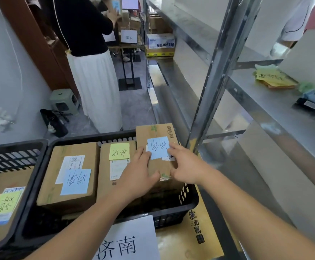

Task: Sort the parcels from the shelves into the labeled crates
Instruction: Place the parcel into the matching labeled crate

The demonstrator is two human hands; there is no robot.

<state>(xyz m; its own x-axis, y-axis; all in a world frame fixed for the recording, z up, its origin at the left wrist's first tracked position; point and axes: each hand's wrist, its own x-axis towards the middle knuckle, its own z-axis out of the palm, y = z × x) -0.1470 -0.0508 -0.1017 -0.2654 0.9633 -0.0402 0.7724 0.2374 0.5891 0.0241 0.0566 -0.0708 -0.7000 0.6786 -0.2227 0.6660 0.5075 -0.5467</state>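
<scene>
green stool (pixel 64 101), black handbag (pixel 54 122), bystander (pixel 89 53)

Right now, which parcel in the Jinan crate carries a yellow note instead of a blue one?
The middle parcel, between the left parcel and the right parcel that both hands hold. Those two carry blue notes.

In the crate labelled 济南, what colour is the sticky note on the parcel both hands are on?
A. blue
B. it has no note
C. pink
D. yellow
A. The left hand and right hand hold the rightmost parcel in the black crate, and the note on top is light blue; the yellow note is on the middle parcel beside it.
</scene>
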